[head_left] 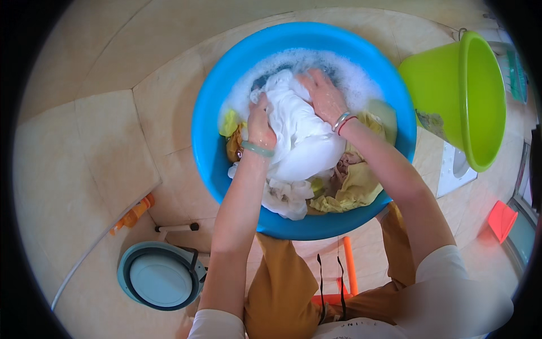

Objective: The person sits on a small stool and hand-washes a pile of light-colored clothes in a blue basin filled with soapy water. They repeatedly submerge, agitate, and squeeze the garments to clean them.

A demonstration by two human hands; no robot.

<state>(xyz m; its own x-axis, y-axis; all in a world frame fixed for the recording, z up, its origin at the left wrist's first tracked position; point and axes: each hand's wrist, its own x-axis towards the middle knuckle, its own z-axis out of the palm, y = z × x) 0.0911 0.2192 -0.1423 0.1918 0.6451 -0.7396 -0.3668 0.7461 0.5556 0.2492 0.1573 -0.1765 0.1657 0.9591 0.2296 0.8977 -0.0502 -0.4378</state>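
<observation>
Cloth in tub; bucket right, basin left.

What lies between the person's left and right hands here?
The head view shows bunched white cloth between the left hand and right hand, inside the blue tub, with suds around its far end.

I see two hands wearing three bracelets: one green bangle, one silver bangle and one red cord. There is one blue basin, one lime-green bucket and one blue-grey tub. The cloths overlap too much for an exact count.
</observation>
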